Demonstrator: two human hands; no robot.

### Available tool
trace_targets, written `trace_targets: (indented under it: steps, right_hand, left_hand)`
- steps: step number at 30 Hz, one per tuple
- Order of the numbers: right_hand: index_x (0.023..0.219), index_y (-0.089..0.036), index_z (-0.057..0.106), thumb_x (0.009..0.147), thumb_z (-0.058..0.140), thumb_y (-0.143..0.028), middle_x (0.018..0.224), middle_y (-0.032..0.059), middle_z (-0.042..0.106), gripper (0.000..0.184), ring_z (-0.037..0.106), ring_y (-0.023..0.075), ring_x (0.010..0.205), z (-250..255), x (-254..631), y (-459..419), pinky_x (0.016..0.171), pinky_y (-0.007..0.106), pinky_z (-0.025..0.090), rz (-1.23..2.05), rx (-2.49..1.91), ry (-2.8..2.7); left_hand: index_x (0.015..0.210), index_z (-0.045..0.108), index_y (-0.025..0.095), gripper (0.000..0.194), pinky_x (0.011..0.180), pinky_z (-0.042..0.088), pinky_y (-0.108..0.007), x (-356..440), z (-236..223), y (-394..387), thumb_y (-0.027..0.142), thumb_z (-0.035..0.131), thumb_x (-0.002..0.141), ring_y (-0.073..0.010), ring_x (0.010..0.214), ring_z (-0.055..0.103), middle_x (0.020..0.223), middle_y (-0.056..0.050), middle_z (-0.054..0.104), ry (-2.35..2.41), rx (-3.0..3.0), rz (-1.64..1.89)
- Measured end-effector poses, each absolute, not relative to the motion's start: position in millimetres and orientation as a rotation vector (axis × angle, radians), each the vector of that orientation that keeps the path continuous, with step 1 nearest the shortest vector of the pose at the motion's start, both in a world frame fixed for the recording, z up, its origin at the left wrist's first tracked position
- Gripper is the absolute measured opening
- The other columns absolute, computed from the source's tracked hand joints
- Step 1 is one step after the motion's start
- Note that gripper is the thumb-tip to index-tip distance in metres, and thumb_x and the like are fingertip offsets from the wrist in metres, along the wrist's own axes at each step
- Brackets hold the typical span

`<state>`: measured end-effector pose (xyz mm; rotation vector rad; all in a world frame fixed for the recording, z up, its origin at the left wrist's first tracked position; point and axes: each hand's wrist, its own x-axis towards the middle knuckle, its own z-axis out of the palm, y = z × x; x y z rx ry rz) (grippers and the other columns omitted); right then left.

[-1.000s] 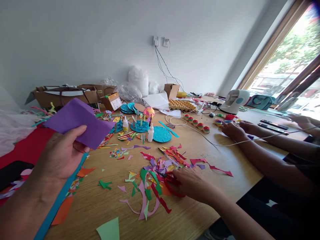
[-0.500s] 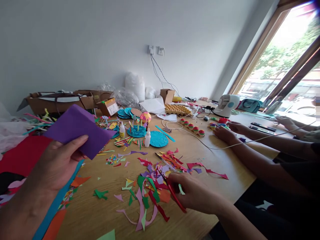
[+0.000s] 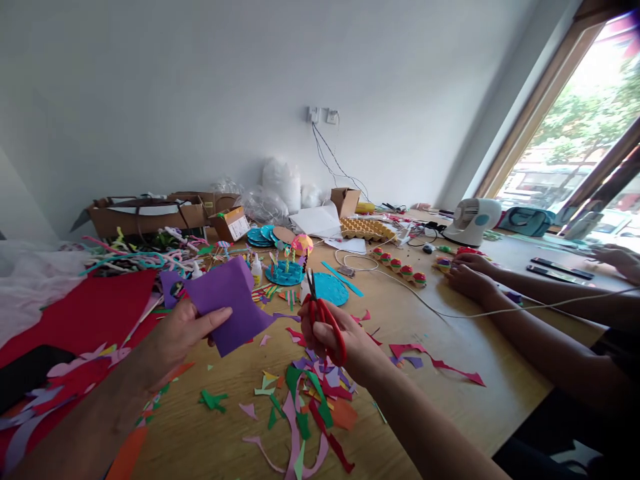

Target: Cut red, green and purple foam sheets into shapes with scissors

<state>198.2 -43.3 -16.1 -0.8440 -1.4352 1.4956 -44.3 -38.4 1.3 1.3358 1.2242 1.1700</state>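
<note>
table [image 3: 440, 373]: lh [image 3: 180, 337] ppr [image 3: 223, 283], rh [image 3: 355, 350] scissors [image 3: 312, 305]

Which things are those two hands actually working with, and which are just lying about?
In use:
- purple paper, held in the left hand
- red-handled scissors, held in the right hand

Lying about, it seems:
- paper scraps
- glue bottle with a yellow label
- egg tray
- white fan
- teal case

Red scissors [image 3: 324, 327] lifted off table [image 3: 415, 413].
</note>
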Motion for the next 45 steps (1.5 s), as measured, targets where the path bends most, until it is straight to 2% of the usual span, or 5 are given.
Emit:
trace_targets:
  steps: [14, 19, 23, 29, 45]
  right_hand:
    - [0.076, -0.019, 0.049, 0.049, 0.078, -0.022, 0.07, -0.0057, 0.05, 0.04, 0.047, 0.0083, 0.058, -6, 142, -3, 0.056, 0.022, 0.039, 1.518, -0.74, -1.244]
    - [0.077, -0.018, 0.048, 0.054, 0.074, -0.025, 0.069, -0.0061, 0.049, 0.036, 0.044, 0.0068, 0.056, -4, 137, -1, 0.053, 0.02, 0.035, 1.408, -0.733, -1.25]
    - [0.079, -0.019, 0.044, 0.064, 0.067, -0.036, 0.065, -0.0053, 0.048, 0.032, 0.046, 0.0089, 0.056, -2, 140, -8, 0.05, 0.02, 0.035, 1.314, -0.823, -1.3]
    - [0.075, -0.017, 0.045, 0.081, 0.049, -0.037, 0.066, -0.0019, 0.05, 0.021, 0.048, 0.0106, 0.06, -20, 166, -31, 0.056, 0.022, 0.038, 1.231, -1.01, -1.593]
    - [0.065, -0.017, 0.043, 0.083, 0.044, -0.029, 0.059, -0.0032, 0.048, 0.021, 0.04, 0.0092, 0.056, -21, 157, -54, 0.048, 0.021, 0.024, 1.077, -1.1, -1.99]
  left_hand:
    - [0.084, 0.065, 0.022, 0.023, 0.063, 0.047, -0.029, -36, -18, -35, 0.04, 0.063, 0.07, -0.022, 0.071, 0.06, 0.073, 0.0, 0.067, 1.219, 1.427, 0.92]
    - [0.103, 0.062, 0.023, 0.036, 0.067, 0.047, -0.03, -22, -21, -39, 0.036, 0.067, 0.069, -0.0229, 0.081, 0.062, 0.087, -0.003, 0.07, 1.053, 1.276, 1.036]
    - [0.085, 0.066, 0.02, 0.025, 0.047, 0.037, -0.022, -18, -23, -39, 0.033, 0.07, 0.065, -0.0145, 0.056, 0.054, 0.069, 0.0, 0.067, 1.144, 1.25, 1.136]
    - [0.067, 0.058, 0.02, 0.014, 0.045, 0.037, -0.02, -22, -11, -39, 0.028, 0.07, 0.066, -0.0087, 0.047, 0.043, 0.054, 0.008, 0.054, 1.093, 1.193, 1.421]
    - [0.076, 0.064, 0.018, 0.017, 0.056, 0.052, -0.026, -15, -8, -44, 0.027, 0.071, 0.064, -0.0155, 0.058, 0.062, 0.066, 0.002, 0.068, 1.055, 1.047, 1.52]
